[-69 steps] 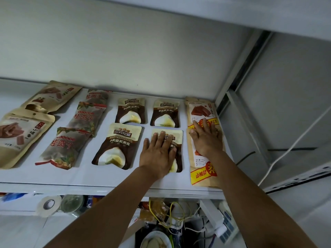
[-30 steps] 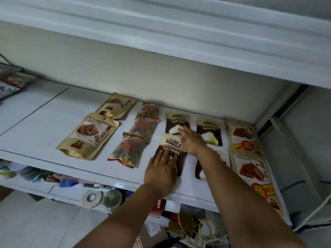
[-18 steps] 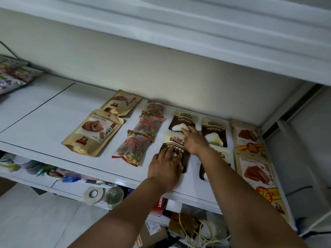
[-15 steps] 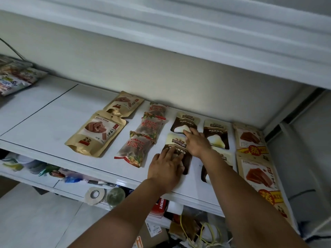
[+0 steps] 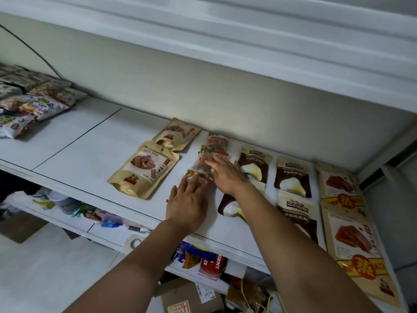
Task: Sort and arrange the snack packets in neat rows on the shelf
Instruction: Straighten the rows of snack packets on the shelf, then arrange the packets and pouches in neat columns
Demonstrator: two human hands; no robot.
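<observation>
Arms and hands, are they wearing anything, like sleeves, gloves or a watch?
No. The left hand and the right hand are bare: no gloves, and no rings that show. The left arm and the right arm are bare too, with no sleeve, watch or band in view.

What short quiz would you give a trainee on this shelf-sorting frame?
1. How many brown-and-cream packets lie on the shelf?
2. True or false: the left hand rests on a tan pouch.
3. The right hand's fingers press: A tan pouches, B reddish clear packets, C yellow-banded packets.
Key: 1 four; 2 false; 3 B.
</observation>
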